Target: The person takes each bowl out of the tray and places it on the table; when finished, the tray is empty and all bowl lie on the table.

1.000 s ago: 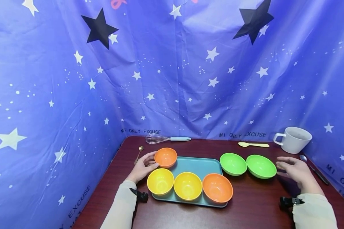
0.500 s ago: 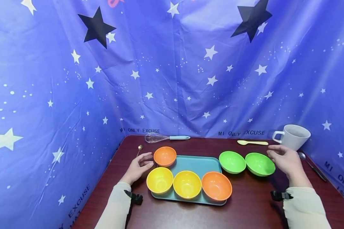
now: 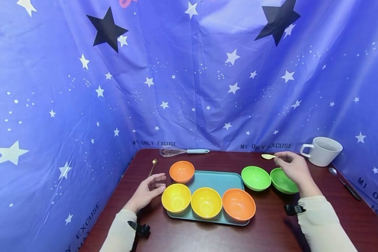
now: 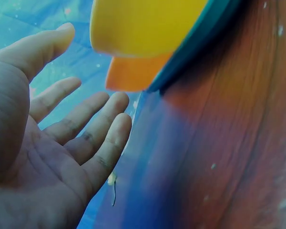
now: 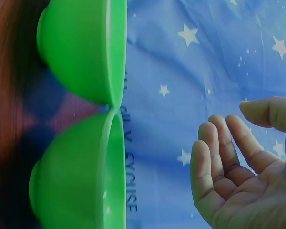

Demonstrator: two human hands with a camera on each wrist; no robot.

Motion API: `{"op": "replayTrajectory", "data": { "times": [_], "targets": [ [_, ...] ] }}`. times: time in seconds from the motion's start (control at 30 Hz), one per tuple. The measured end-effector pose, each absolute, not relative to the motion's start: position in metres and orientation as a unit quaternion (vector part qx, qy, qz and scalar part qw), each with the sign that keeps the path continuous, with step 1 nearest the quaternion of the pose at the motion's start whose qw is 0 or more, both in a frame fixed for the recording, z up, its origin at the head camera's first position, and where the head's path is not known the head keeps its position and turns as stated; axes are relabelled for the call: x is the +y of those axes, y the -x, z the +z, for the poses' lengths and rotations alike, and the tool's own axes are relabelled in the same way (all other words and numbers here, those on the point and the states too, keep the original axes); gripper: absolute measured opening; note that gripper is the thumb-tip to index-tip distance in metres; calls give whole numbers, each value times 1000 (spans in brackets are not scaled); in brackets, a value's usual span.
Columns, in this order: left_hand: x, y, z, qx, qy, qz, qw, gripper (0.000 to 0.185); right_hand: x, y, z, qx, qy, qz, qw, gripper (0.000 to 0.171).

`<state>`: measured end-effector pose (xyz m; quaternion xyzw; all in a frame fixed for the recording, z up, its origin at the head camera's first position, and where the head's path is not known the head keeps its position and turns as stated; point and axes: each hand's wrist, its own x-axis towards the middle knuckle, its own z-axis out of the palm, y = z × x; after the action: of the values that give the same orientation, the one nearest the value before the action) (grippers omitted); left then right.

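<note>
My left hand (image 3: 146, 192) is beside the yellow bowl (image 3: 176, 198) and the small orange bowl (image 3: 182, 172), holding nothing; its fingers spread loosely in the left wrist view. My right hand (image 3: 294, 169) is over the right-hand green bowl (image 3: 281, 182), partly hiding it and the handle of a pale yellow spoon (image 3: 267, 156). In the right wrist view, the fingers are loosely bent with a gap to the thumb and nothing between. Another green bowl (image 3: 256, 179) stands next to the first, rims meeting.
A teal tray (image 3: 218, 179) bears a second yellow bowl (image 3: 206, 203) and a larger orange bowl (image 3: 238, 204). A whisk (image 3: 184, 151) lies at the back, a small gold spoon (image 3: 153, 164) on the left. A white mug (image 3: 324, 151) and a dark-handled spoon (image 3: 344, 183) are at right.
My right hand has moved left from beside the green bowls to over the right one and the yellow spoon's handle. My left hand has drawn back from the small orange bowl.
</note>
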<state>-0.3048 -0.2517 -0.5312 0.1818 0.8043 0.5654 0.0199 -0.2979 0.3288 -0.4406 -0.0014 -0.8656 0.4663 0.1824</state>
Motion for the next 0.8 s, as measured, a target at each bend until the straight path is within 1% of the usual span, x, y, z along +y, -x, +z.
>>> {"op": "replayTrajectory", "data": {
  "times": [0.2, 0.5, 0.67, 0.8],
  "targets": [
    [-247, 290, -533, 797, -209, 566, 33, 63, 312, 304, -433, -850, -25, 507, 142, 35],
    [-241, 277, -541, 804, -213, 554, 39, 67, 288, 312, -420, -840, -45, 534, 83, 37],
    [-239, 274, -541, 808, -214, 548, 41, 70, 273, 317, -414, -834, -57, 545, 63, 38],
    [-239, 274, -540, 805, -223, 548, 52, 71, 261, 322, -408, -836, -63, 542, 59, 37]
  ]
}}
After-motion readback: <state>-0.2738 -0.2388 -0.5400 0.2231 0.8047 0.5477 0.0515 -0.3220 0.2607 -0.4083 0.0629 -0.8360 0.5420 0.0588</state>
